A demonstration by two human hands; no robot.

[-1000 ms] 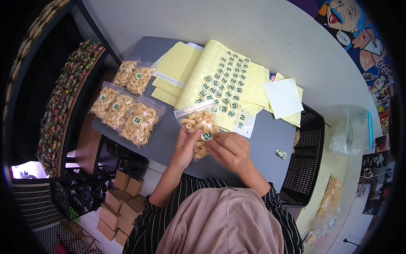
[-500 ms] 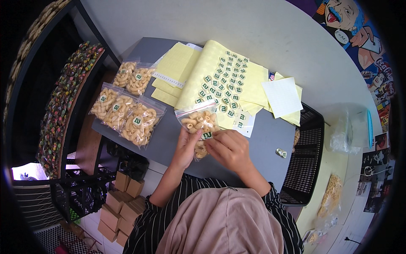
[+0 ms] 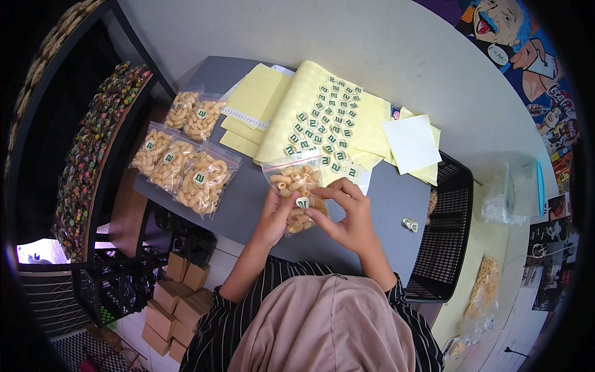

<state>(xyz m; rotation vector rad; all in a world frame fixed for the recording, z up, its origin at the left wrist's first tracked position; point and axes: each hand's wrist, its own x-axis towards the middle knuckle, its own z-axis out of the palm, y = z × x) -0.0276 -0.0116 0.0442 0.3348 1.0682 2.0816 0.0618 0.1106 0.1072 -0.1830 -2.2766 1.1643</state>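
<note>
Near the table's front, my left hand is closed on a clear zip bag of curved pasta-like pieces, thumb beside its round green-printed sticker. My right hand is open at the bag's right side, thumb and index finger apart and touching it. Several similar stickered bags lie to the left. Behind the held bag, rows of stickers sit on yellow backing paper.
Grey table, loose sheets, a small sticker piece, a black basket at right with a clear container and bagged food beyond, a rack at left, cardboard boxes below.
My right hand's fingers have spread and lifted from their pinch over the sticker, uncovering more of it. The held bag has shifted slightly to the right.
</note>
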